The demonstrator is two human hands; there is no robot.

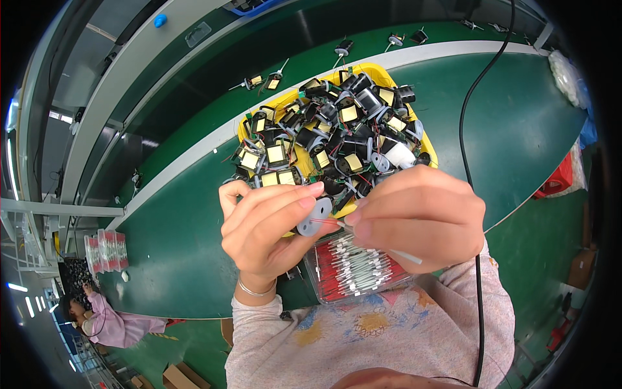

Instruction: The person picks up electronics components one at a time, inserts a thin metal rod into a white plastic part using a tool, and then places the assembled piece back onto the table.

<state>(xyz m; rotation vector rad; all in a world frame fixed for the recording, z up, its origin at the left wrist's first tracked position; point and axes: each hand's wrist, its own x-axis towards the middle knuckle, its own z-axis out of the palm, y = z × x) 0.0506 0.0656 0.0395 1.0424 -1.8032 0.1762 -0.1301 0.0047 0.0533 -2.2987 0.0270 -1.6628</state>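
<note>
My left hand (264, 223) pinches a small part with a round grey disc (316, 217) between thumb and fingers; a hole shows in the disc. Thin red wires (326, 221) run from the disc across to my right hand (418, 214). Those fingers are closed on the wires near a white connector, and a pale lead end (407, 257) sticks out below them. Just beneath both hands lies a clear plastic box (322, 300) of red and white leads (356, 269). Beyond them, a yellow bin (427, 152) is heaped with black parts (350, 113) bearing pale yellow pads, grey discs and wires.
A black cable (462, 123) hangs down past my right arm. Several loose parts (343, 47) lie beyond the pale strip. More boxes of leads (107, 250) stand on the green bench at left. A person in pink (120, 318) is farther left; a red container (556, 180) is at right.
</note>
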